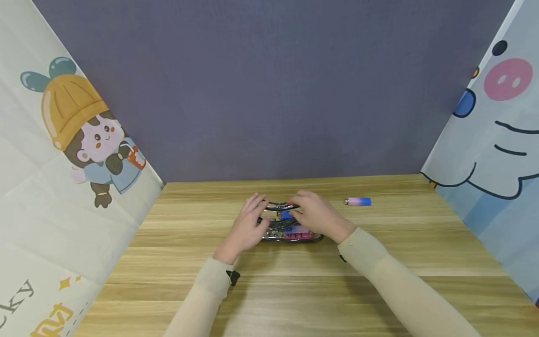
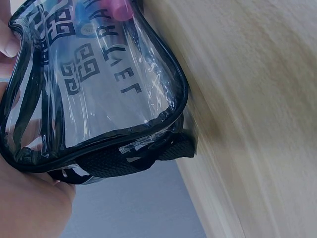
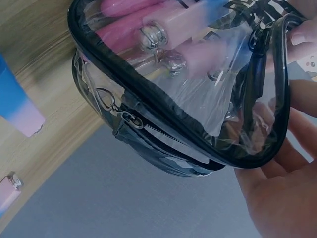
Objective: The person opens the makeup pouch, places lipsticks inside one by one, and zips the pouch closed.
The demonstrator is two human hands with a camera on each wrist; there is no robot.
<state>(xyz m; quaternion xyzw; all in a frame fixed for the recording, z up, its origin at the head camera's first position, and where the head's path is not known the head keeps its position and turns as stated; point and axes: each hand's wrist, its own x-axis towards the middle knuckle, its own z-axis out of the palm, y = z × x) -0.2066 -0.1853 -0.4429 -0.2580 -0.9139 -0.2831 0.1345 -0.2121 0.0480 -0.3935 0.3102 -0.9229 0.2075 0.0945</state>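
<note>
A clear zip pouch point(image 1: 275, 238) with black piping and black lettering sits on the table between the hands. Through its plastic show several pink and blue-pink tubes point(image 3: 166, 32), some with silver ends. My left hand point(image 1: 248, 224) holds the pouch's left side, fingers along the far edge and thumb nearer. At the right, my right hand point(image 1: 317, 213) grips the upper rim with bent fingers. In the right wrist view, a zipper pull point(image 3: 131, 119) hangs on the pouch's side, and my right fingers point(image 3: 285, 163) partly show behind the black edge.
A pink-to-blue tube with a silver end point(image 1: 358, 201) lies on the wooden table point(image 1: 189, 243), right of the hands. Nearer the right wrist camera lies another blue-pink piece point(image 3: 20, 99). A grey panel point(image 1: 286, 93) stands behind; printed cloths point(image 1: 42, 196) flank the table.
</note>
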